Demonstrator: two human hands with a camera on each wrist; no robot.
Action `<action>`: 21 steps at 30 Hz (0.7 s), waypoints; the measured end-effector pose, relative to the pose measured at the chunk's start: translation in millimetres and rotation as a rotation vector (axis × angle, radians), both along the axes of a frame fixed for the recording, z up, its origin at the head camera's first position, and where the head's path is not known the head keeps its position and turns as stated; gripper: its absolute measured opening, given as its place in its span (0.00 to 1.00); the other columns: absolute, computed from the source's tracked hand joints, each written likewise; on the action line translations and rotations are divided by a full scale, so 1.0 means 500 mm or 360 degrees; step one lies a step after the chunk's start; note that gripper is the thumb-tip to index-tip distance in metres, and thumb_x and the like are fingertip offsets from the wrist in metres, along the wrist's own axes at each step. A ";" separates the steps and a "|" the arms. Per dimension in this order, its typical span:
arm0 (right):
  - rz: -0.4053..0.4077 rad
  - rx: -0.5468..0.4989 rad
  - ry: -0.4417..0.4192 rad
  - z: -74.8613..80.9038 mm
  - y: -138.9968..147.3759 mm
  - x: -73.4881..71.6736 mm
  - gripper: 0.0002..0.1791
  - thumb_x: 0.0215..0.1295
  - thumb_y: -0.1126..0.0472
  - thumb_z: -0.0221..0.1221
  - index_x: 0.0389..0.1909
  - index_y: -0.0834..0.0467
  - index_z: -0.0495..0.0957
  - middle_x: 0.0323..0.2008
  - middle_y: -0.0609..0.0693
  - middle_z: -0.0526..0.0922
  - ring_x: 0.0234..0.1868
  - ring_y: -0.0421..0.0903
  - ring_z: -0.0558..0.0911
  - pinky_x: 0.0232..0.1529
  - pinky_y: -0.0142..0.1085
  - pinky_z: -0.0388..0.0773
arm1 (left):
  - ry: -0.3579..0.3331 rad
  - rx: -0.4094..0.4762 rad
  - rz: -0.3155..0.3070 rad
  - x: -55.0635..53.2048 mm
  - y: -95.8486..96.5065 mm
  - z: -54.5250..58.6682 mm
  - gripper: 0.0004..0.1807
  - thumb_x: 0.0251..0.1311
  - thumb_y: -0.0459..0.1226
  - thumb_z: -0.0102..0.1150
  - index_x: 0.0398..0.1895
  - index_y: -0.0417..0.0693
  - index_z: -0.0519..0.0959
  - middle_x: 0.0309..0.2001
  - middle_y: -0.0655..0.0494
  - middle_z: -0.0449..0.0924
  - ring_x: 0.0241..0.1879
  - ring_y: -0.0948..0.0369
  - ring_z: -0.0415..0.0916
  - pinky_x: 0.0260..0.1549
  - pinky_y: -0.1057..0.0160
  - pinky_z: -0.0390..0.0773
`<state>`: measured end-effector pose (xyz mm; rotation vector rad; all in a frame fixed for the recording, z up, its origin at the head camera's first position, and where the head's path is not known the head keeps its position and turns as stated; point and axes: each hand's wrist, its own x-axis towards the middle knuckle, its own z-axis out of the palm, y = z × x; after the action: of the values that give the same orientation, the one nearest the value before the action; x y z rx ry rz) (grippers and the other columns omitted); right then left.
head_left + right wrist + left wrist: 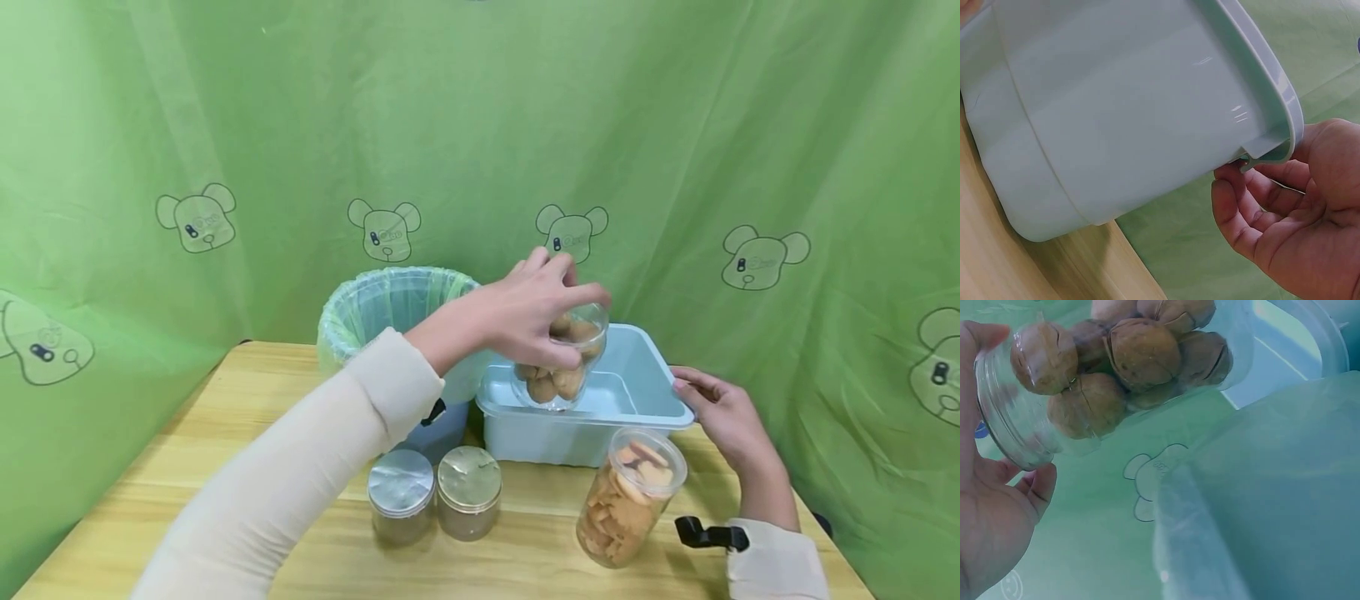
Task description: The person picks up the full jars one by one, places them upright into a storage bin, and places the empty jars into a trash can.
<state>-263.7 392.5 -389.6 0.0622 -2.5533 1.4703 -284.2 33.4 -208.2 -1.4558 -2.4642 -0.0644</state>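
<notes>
My left hand (536,308) grips a clear jar of walnuts (551,383) round its rim and holds it tilted over the near left part of a light blue plastic basin (517,421). Several walnuts (1144,353) show through the jar wall in the left wrist view, all inside it. At the basin's right end, my right hand (723,417) holds the rim. The right wrist view shows those fingers (1232,209) curled beneath the basin's lip (1294,119), with the thumb side hidden behind it.
A bin with a translucent green liner (341,325) stands left of the basin. In front are two jars with silver tops, one left (401,492) and one right (468,492). A clear jar of orange-brown chips (618,508) stands at the front right of the wooden table (525,558).
</notes>
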 end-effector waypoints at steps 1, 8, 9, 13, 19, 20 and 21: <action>-0.0001 -0.0001 -0.0004 0.000 0.000 0.000 0.33 0.78 0.46 0.54 0.71 0.65 0.69 0.46 0.37 0.84 0.40 0.35 0.82 0.37 0.31 0.83 | -0.0004 0.0006 0.0007 -0.003 0.003 -0.003 0.33 0.60 0.56 0.59 0.70 0.71 0.68 0.56 0.53 0.65 0.52 0.55 0.58 0.48 0.62 0.64; -0.0014 -0.0001 -0.0022 -0.002 0.000 -0.002 0.33 0.78 0.46 0.54 0.73 0.64 0.68 0.49 0.38 0.83 0.42 0.35 0.82 0.38 0.31 0.83 | -0.0025 -0.0026 0.0065 -0.023 0.023 -0.016 0.34 0.59 0.56 0.59 0.70 0.72 0.67 0.55 0.53 0.65 0.51 0.55 0.58 0.45 0.63 0.63; -0.0015 -0.0003 -0.0023 -0.003 0.000 -0.002 0.33 0.78 0.46 0.54 0.73 0.64 0.68 0.49 0.38 0.83 0.42 0.35 0.82 0.38 0.31 0.83 | -0.0027 -0.0026 0.0072 -0.025 0.026 -0.017 0.34 0.59 0.56 0.59 0.70 0.72 0.67 0.55 0.53 0.65 0.51 0.55 0.58 0.45 0.63 0.63; -0.0016 -0.0019 -0.0025 -0.005 0.001 0.000 0.33 0.78 0.45 0.54 0.72 0.64 0.68 0.48 0.36 0.82 0.42 0.35 0.82 0.38 0.31 0.83 | -0.0025 -0.0028 0.0073 -0.033 0.037 -0.024 0.34 0.59 0.56 0.59 0.71 0.71 0.67 0.56 0.53 0.64 0.51 0.55 0.57 0.45 0.63 0.63; -0.0020 -0.0036 -0.0028 -0.003 0.001 -0.002 0.34 0.77 0.44 0.55 0.72 0.64 0.69 0.47 0.33 0.82 0.42 0.34 0.82 0.39 0.30 0.83 | -0.0022 -0.0065 0.0086 -0.045 0.047 -0.044 0.36 0.58 0.56 0.60 0.72 0.71 0.65 0.56 0.53 0.63 0.51 0.55 0.57 0.45 0.63 0.62; -0.0022 -0.0036 -0.0028 -0.003 0.001 -0.003 0.34 0.77 0.44 0.55 0.72 0.64 0.68 0.47 0.33 0.82 0.42 0.34 0.82 0.39 0.29 0.83 | -0.0025 -0.0074 0.0089 -0.048 0.049 -0.048 0.36 0.58 0.56 0.60 0.72 0.70 0.65 0.56 0.53 0.63 0.51 0.55 0.57 0.45 0.63 0.62; -0.0022 -0.0035 -0.0023 -0.003 0.001 -0.004 0.34 0.77 0.44 0.54 0.72 0.64 0.68 0.47 0.33 0.82 0.42 0.34 0.82 0.39 0.30 0.83 | -0.0031 -0.0082 0.0095 -0.051 0.051 -0.052 0.36 0.58 0.56 0.60 0.72 0.70 0.65 0.56 0.52 0.63 0.51 0.55 0.57 0.45 0.63 0.62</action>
<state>-265.6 393.0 -391.1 0.0304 -2.5431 1.4991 -309.6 58.7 -234.3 -1.4076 -2.5409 -0.0029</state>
